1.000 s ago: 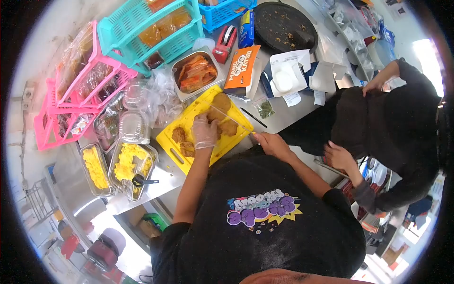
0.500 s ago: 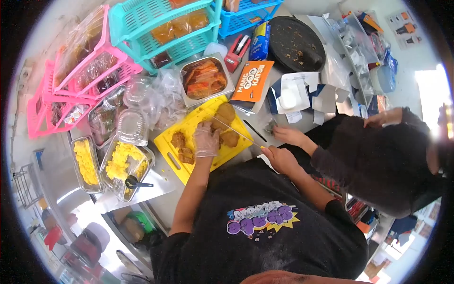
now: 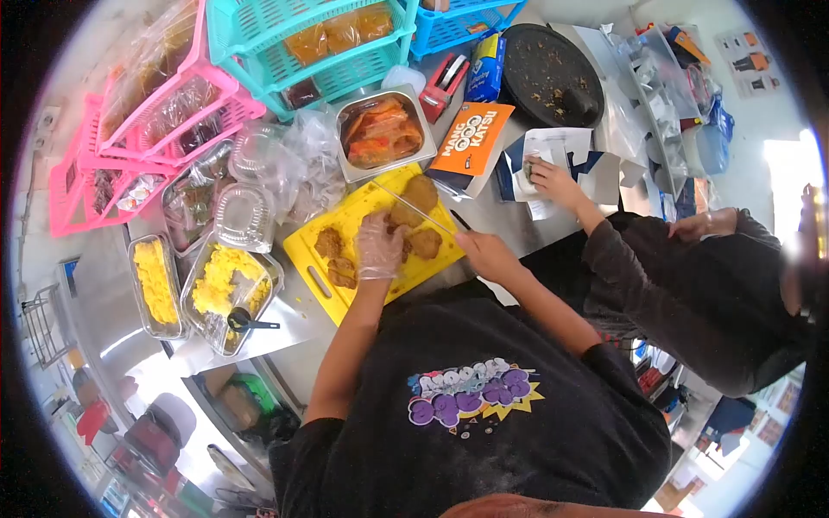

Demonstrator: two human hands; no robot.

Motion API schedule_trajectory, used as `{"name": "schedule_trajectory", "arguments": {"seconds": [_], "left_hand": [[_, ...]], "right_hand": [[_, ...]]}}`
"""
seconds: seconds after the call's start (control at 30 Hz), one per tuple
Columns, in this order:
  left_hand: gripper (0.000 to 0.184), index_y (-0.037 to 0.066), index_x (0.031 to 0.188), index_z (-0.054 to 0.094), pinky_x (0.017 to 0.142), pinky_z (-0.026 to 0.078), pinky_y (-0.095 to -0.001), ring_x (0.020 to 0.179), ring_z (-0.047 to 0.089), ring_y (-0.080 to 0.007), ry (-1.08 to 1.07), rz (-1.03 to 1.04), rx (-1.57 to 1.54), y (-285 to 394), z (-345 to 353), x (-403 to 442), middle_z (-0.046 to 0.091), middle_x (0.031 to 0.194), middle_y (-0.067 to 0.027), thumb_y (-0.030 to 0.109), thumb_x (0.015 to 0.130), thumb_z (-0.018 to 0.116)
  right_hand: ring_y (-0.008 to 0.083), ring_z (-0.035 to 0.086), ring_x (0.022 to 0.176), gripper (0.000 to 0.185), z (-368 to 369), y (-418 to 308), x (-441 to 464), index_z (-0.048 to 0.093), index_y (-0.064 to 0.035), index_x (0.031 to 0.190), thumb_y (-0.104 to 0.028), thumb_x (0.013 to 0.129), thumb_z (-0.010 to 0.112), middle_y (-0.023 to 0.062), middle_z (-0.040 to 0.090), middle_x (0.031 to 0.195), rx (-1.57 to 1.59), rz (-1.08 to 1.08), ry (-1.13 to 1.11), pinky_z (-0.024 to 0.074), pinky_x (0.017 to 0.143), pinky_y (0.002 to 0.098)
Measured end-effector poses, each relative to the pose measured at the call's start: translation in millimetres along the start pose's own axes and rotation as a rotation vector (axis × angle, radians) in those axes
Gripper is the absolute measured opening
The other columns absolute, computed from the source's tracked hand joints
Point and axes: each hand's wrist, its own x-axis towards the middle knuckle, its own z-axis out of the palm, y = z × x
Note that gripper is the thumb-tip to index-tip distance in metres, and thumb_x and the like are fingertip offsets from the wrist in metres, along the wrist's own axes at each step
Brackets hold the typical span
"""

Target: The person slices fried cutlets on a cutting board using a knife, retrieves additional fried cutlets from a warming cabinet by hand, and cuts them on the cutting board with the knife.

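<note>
My gloved left hand [image 3: 378,246] presses down on a brown fried piece on the yellow cutting board [image 3: 316,250], its fingers bent over the food. My bare right hand [image 3: 488,255] is closed round the handle of a knife [image 3: 413,205], whose blade reaches up and left across the board. Fried pieces [image 3: 418,193] lie under and beside the blade. Two smaller fried pieces [image 3: 329,243] rest left of my left hand. A steel tray of orange-red food [image 3: 384,131] touches the board's far side.
An orange-topped box [image 3: 471,141], an open white and navy box [image 3: 604,170] and a round black pan [image 3: 553,73] stand beyond. A co-worker [image 3: 691,285] reaches into the open box. At left are yellow-food trays [image 3: 157,285], clear containers [image 3: 245,223] and pink baskets [image 3: 86,186].
The co-worker's hand has reached to the small bag beside the board, then up to the open box. My right hand and the knife have shifted slightly; my left hand stays over the food.
</note>
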Motion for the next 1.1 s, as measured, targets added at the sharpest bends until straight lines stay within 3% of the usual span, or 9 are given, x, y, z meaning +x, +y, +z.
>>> {"name": "schedule_trajectory", "arguments": {"seconds": [0.17,0.43,0.53,0.6,0.73,0.8,0.9,1.0,1.1], "left_hand": [[0.043,0.000,0.117,0.063,0.096,0.050,-0.0544,0.110,0.060,-0.0462,-0.036,0.002,0.149,0,0,0,0.063,0.117,-0.0276,0.023,0.084,0.079],[0.038,0.001,0.111,0.065,0.095,0.050,-0.0543,0.108,0.061,-0.0457,0.019,0.047,0.069,9,-7,2,0.064,0.114,-0.0266,0.023,0.084,0.078],[0.037,0.000,0.109,0.066,0.093,0.051,-0.0538,0.106,0.062,-0.0446,0.053,0.076,0.110,6,-4,6,0.066,0.111,-0.0249,0.023,0.082,0.079],[0.037,0.000,0.107,0.066,0.092,0.052,-0.0533,0.105,0.063,-0.0442,0.024,0.048,0.108,3,1,-5,0.067,0.109,-0.0243,0.023,0.081,0.080],[0.041,0.000,0.109,0.066,0.092,0.052,-0.0528,0.105,0.063,-0.0439,0.018,-0.005,0.050,12,-4,6,0.067,0.109,-0.0247,0.024,0.079,0.082],[0.047,0.000,0.111,0.065,0.091,0.052,-0.0529,0.106,0.063,-0.0422,0.033,0.011,0.175,13,0,12,0.067,0.108,-0.0252,0.026,0.076,0.083],[0.041,0.000,0.110,0.066,0.091,0.054,-0.0490,0.104,0.066,-0.0409,-0.009,-0.031,0.254,22,-3,14,0.068,0.108,-0.0251,0.019,0.077,0.081],[0.037,0.001,0.108,0.062,0.090,0.055,-0.0439,0.099,0.069,-0.0365,-0.116,-0.151,0.102,37,-17,14,0.069,0.107,-0.0223,0.013,0.079,0.080],[0.032,0.002,0.110,0.061,0.084,0.056,-0.0393,0.094,0.070,-0.0321,-0.081,-0.098,-0.412,18,-12,5,0.071,0.102,-0.0165,0.006,0.083,0.079]], "right_hand": [[0.0501,0.066,0.101,0.058,-14,2,-43,0.071,-0.0039,0.110,-0.051,0.109,0.038,0.0284,0.071,0.101,-0.070,0.027,-0.014,0.0501,0.093,0.0571],[0.0491,0.068,0.092,0.056,-29,1,-50,0.069,-0.0046,0.104,-0.049,0.111,0.035,0.0242,0.072,0.092,-0.229,0.053,-0.098,0.0520,0.086,0.0569],[0.0473,0.069,0.093,0.057,-7,21,-17,0.068,-0.0037,0.104,-0.050,0.111,0.034,0.0243,0.072,0.093,-0.184,0.073,-0.122,0.0527,0.085,0.0559],[0.0464,0.069,0.096,0.063,13,27,14,0.070,-0.0012,0.107,-0.053,0.110,0.034,0.0261,0.072,0.095,-0.105,-0.101,-0.106,0.0524,0.088,0.0547],[0.0474,0.067,0.099,0.066,7,-5,51,0.071,0.0019,0.105,-0.054,0.109,0.037,0.0289,0.071,0.101,-0.036,-0.079,-0.060,0.0510,0.090,0.0506],[0.0480,0.067,0.101,0.068,-3,9,44,0.071,0.0039,0.107,-0.055,0.108,0.038,0.0300,0.071,0.105,-0.007,-0.041,-0.150,0.0507,0.093,0.0503],[0.0465,0.068,0.100,0.067,-6,35,1,0.071,0.0044,0.108,-0.055,0.108,0.039,0.0288,0.071,0.102,0.149,-0.077,-0.049,0.0505,0.091,0.0493],[0.0442,0.069,0.098,0.062,-17,32,-45,0.071,0.0039,0.106,-0.051,0.108,0.042,0.0280,0.072,0.099,0.214,0.053,0.005,0.0506,0.088,0.0492],[0.0412,0.070,0.097,0.055,-6,49,-68,0.072,0.0023,0.110,-0.047,0.108,0.047,0.0268,0.072,0.100,0.272,0.114,0.030,0.0514,0.088,0.0486]]}}
